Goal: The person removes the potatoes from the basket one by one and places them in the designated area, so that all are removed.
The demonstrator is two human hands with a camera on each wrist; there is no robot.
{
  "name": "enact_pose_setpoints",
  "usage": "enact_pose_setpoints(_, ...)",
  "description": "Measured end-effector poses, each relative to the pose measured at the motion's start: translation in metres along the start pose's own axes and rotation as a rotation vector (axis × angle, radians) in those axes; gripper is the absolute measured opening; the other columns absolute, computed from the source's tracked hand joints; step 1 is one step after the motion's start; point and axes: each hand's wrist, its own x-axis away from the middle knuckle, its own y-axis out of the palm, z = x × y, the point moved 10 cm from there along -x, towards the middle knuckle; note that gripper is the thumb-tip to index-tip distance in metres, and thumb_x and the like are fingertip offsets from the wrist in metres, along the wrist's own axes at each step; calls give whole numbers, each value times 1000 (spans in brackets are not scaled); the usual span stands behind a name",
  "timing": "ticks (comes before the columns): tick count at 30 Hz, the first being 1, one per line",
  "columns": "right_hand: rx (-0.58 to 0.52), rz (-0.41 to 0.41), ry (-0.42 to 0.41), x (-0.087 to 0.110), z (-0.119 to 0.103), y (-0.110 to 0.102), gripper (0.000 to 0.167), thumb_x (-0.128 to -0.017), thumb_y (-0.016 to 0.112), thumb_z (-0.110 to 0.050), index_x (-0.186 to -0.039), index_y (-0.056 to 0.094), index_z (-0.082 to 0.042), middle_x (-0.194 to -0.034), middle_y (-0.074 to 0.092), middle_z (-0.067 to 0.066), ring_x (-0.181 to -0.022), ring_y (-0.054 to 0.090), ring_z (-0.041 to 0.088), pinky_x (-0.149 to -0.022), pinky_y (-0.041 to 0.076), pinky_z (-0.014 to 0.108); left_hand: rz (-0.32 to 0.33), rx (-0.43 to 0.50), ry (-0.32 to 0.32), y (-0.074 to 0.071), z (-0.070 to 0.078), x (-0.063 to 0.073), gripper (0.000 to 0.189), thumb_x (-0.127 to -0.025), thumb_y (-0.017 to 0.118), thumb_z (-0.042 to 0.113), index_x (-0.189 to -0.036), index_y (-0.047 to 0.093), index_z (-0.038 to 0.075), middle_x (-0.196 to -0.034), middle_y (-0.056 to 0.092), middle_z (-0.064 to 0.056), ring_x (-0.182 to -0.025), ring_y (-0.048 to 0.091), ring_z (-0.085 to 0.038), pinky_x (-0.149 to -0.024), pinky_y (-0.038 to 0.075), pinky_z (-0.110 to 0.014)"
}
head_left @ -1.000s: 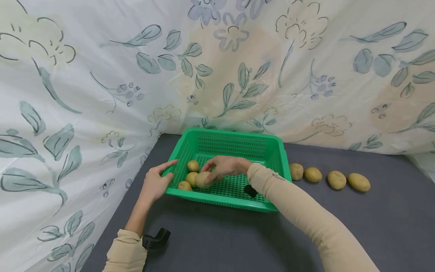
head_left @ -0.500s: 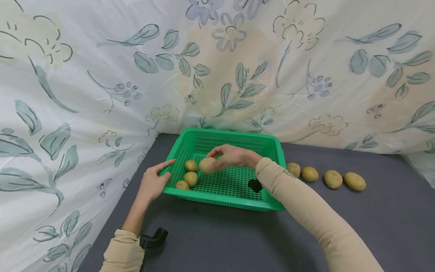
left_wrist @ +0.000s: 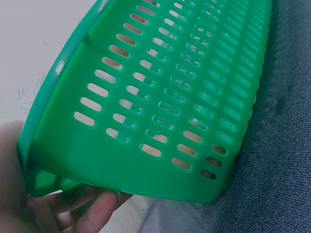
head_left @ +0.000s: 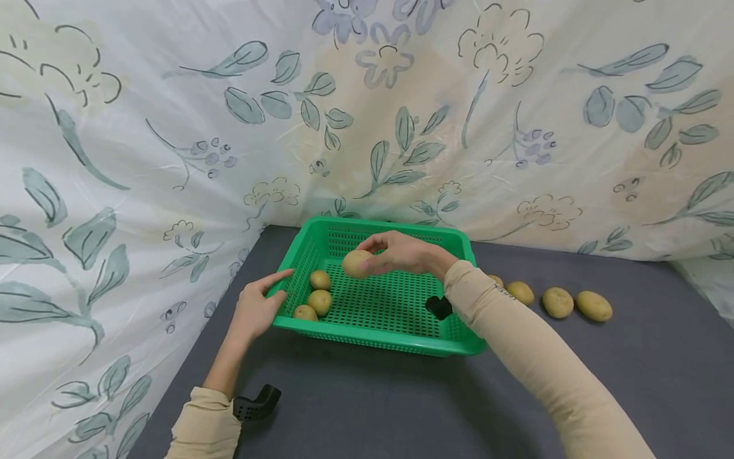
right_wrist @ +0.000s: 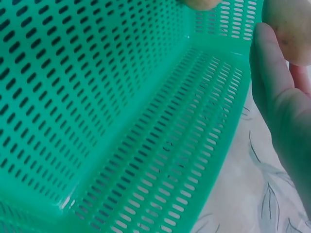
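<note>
My right hand (head_left: 398, 253) pinches a pale potato (head_left: 355, 264) between thumb and fingers, over the green perforated plastic basket (head_left: 373, 343). Part of that potato shows at the upper right edge of the right wrist view. Three potatoes (head_left: 319, 303) lie inside the basket against its left wall. My left hand (head_left: 257, 309) grips the basket's left rim; the left wrist view has its fingers (left_wrist: 101, 211) curled under the rim's edge.
Several potatoes (head_left: 557, 303) lie in a row on the dark tabletop (head_left: 367, 401) right of the basket, one partly hidden by my right sleeve (head_left: 533, 357). A floral cloth (head_left: 401, 159) hangs behind and along the left.
My right hand has lifted the potato from beside the other potatoes in the basket, moving it up and slightly right. My left hand keeps its hold on the rim.
</note>
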Motion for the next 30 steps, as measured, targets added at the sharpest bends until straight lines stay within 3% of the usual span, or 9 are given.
enact_pose_setpoints(9,-76,77,-17,19,-13,-19,43,-91,62,1,-132,49,1,-130,43,17,-116,48,31,-92,45,39,12,-6,1,0,1,0,45,-90,52,6,-133,59,15,-80,56,-11,-37,25,-9,-42,31,-27)
enact_pose_setpoints(12,-104,104,-51,26,-18,-26,44,-90,62,2,-131,47,3,-128,42,18,-114,48,31,-93,44,40,8,0,-3,0,1,0,45,-90,52,6,-134,58,16,-87,59,-14,-37,25,-8,-42,31,-27)
enact_pose_setpoints(17,-157,163,-97,37,-22,-41,45,-90,61,4,-133,45,5,-129,39,19,-115,48,32,-95,43,41,1,16,-5,0,0,0,45,-90,52,7,-135,57,16,-120,58,-17,-38,24,-10,-40,30,-26)
enact_pose_setpoints(30,-183,260,-130,71,-17,-78,50,-95,55,-1,-140,35,3,-130,40,16,-115,47,28,-98,41,42,-7,21,-12,1,-2,0,46,-90,50,7,-135,56,15,-125,55,-18,-39,24,-10,-40,31,-27)
